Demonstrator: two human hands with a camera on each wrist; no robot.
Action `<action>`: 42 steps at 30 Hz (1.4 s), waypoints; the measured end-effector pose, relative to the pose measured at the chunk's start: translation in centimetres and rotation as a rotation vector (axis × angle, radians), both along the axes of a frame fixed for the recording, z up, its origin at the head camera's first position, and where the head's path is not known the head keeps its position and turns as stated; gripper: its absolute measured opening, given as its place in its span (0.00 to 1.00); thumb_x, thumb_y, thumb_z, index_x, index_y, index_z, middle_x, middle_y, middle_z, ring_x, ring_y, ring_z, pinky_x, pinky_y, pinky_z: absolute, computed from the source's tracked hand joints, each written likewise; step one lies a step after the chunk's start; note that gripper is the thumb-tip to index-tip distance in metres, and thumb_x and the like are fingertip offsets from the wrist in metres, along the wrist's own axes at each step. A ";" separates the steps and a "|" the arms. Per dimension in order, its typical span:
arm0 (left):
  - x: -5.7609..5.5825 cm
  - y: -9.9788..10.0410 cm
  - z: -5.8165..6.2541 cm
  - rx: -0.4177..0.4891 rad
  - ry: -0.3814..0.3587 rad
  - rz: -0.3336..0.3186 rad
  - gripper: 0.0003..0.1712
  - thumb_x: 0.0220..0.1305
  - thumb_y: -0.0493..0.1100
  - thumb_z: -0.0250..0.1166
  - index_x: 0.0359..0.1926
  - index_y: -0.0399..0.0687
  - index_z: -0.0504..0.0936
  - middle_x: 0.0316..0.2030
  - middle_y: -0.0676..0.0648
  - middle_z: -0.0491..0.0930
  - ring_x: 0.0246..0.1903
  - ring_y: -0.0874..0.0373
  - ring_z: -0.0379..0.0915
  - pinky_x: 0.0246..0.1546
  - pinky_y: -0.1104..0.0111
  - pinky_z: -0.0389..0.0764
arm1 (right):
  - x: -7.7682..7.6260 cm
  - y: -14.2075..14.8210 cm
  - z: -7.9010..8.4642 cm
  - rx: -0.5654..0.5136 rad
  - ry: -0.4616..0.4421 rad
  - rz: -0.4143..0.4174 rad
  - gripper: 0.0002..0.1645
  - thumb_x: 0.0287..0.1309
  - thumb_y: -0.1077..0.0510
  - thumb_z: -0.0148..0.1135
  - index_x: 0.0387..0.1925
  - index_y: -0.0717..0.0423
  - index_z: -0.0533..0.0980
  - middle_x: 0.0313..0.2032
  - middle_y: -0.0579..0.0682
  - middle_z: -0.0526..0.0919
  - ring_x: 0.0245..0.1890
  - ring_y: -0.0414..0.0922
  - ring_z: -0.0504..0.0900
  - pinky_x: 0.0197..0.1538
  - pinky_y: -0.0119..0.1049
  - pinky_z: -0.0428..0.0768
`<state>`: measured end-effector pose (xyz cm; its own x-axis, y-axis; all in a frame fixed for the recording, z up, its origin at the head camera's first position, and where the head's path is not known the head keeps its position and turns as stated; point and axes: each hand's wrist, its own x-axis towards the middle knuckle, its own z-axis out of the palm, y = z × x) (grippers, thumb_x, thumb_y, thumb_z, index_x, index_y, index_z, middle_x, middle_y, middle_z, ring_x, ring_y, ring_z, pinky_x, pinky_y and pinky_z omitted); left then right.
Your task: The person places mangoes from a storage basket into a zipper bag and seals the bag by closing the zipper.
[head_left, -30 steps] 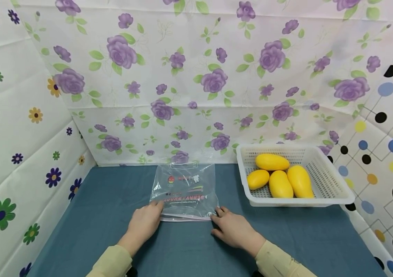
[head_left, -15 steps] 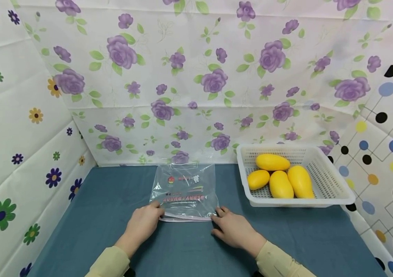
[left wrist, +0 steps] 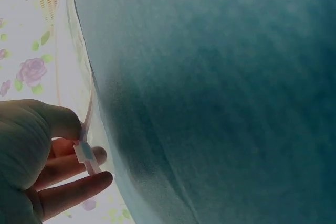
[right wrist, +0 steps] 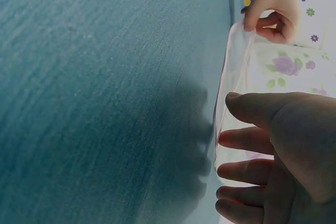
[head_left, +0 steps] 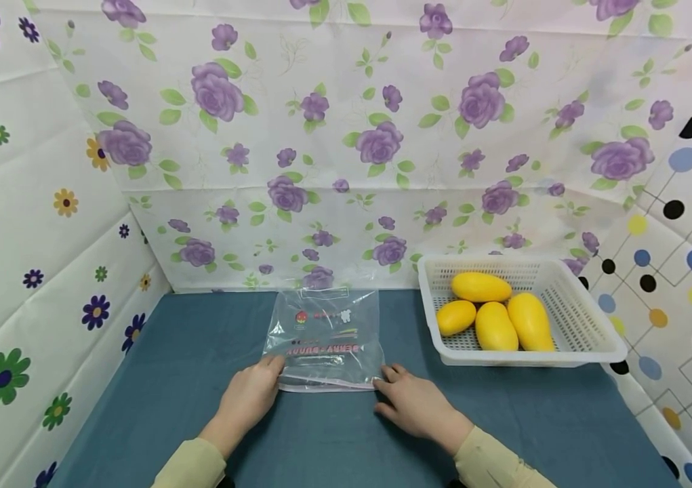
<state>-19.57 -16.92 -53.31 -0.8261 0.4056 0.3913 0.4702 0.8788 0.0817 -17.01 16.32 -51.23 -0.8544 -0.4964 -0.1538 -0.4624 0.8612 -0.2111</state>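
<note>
A clear zip bag (head_left: pixel 327 332) with printed lettering lies flat on the blue-green cloth, its pinkish zip edge toward me. At the bag's near left corner my left hand (head_left: pixel 251 393) pinches the end of that edge. The left wrist view shows a small pale slider (left wrist: pixel 85 152) on the zip, between the thumb and fingers. My right hand (head_left: pixel 415 404) rests at the near right corner with its fingers spread and fairly straight. In the right wrist view its thumb (right wrist: pixel 247 106) stands apart from the fingers beside the zip edge, and the edge bows slightly apart there.
A white plastic basket (head_left: pixel 589 339) stands to the right of the bag, holding several yellow mangoes (head_left: pixel 495 327). Floral sheeting (head_left: pixel 346 224) rises behind the table cloth (head_left: pixel 333 440), with patterned sheets along both sides.
My left hand has shifted slightly to the left at the bag's corner, its fingers drawing in. The right hand, bag and basket have stayed almost in place.
</note>
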 end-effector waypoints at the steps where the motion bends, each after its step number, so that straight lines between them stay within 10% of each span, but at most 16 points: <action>1: 0.0 0.0 0.0 0.008 -0.004 0.004 0.16 0.58 0.28 0.77 0.32 0.45 0.76 0.29 0.47 0.80 0.21 0.54 0.78 0.19 0.59 0.76 | 0.0 0.1 0.0 0.001 -0.002 -0.001 0.31 0.73 0.41 0.67 0.68 0.52 0.80 0.71 0.59 0.76 0.72 0.60 0.74 0.65 0.59 0.78; 20: 0.3 0.2 -0.2 0.051 0.051 0.044 0.19 0.54 0.26 0.76 0.27 0.45 0.73 0.26 0.46 0.73 0.19 0.55 0.70 0.18 0.61 0.73 | 0.5 0.6 0.6 -0.038 0.014 -0.037 0.29 0.74 0.41 0.67 0.69 0.49 0.80 0.72 0.59 0.76 0.72 0.60 0.74 0.65 0.60 0.77; 42: 0.1 0.5 0.0 0.069 0.019 0.052 0.19 0.57 0.27 0.76 0.26 0.46 0.73 0.23 0.50 0.68 0.19 0.60 0.64 0.20 0.64 0.71 | 1.9 6.4 4.9 -0.300 0.401 -0.062 0.15 0.71 0.52 0.71 0.56 0.45 0.88 0.55 0.45 0.89 0.53 0.44 0.89 0.54 0.48 0.86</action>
<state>-19.50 -16.37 -53.29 -0.8372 0.3343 0.4327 0.4265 0.8945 0.1340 -15.06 22.77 -46.29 -0.8463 -0.4149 0.3341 -0.5077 0.8181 -0.2702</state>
